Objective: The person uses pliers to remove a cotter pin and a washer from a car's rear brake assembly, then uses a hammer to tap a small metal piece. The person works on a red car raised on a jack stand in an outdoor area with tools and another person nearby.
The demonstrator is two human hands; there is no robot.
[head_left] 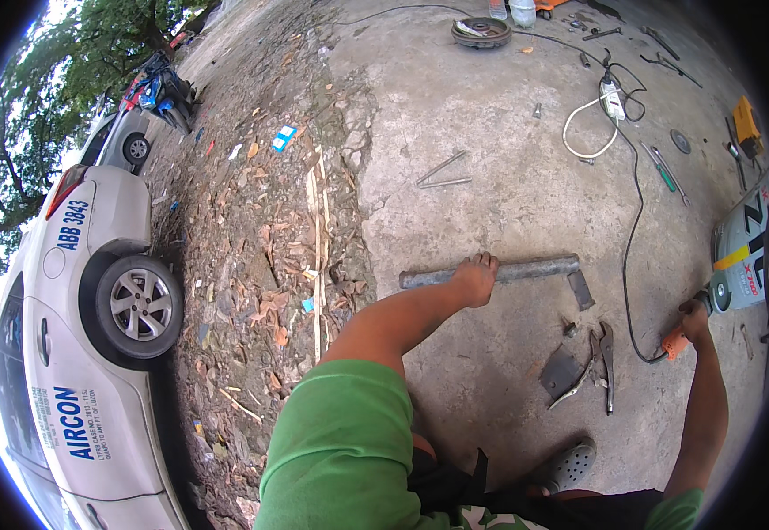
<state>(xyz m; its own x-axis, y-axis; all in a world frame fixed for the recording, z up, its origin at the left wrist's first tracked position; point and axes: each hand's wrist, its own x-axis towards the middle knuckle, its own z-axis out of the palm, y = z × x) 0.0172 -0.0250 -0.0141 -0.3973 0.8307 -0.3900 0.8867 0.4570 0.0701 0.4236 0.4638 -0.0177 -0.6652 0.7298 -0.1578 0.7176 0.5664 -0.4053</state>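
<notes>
Left fingers point(487, 261) closed around pipe point(534, 269), right fingers point(692, 309) gripping orange tool point(674, 343) beside grey bucket point(739, 237), pliers point(609, 360), metal plate point(561, 371) and black cord point(640, 230) between.

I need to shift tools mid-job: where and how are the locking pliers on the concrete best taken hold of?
Probably best: grip the locking pliers by the straighter handle, from above on the near side. Their jaws point away and the splayed handles run nearward; the curved one lies close by the dark metal plate, leaving less finger room.
</notes>
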